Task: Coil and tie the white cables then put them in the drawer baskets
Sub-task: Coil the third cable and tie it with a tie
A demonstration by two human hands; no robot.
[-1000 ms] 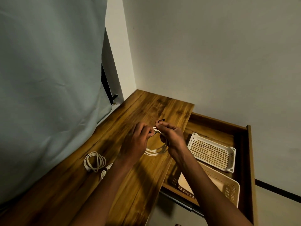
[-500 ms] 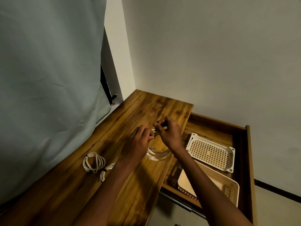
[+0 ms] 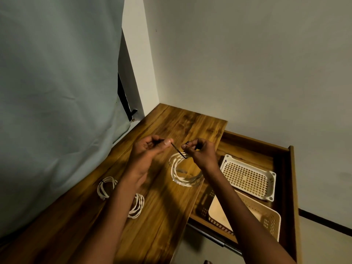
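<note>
Both hands pinch a thin black tie (image 3: 178,151): left hand (image 3: 150,149) one end, right hand (image 3: 200,151) the other, at a coiled white cable (image 3: 183,172) above the brown wooden bench (image 3: 171,216).

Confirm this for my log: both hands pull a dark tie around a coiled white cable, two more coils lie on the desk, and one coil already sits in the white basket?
Not quite. In the head view the white basket holds no coil; the rest stands.
</note>
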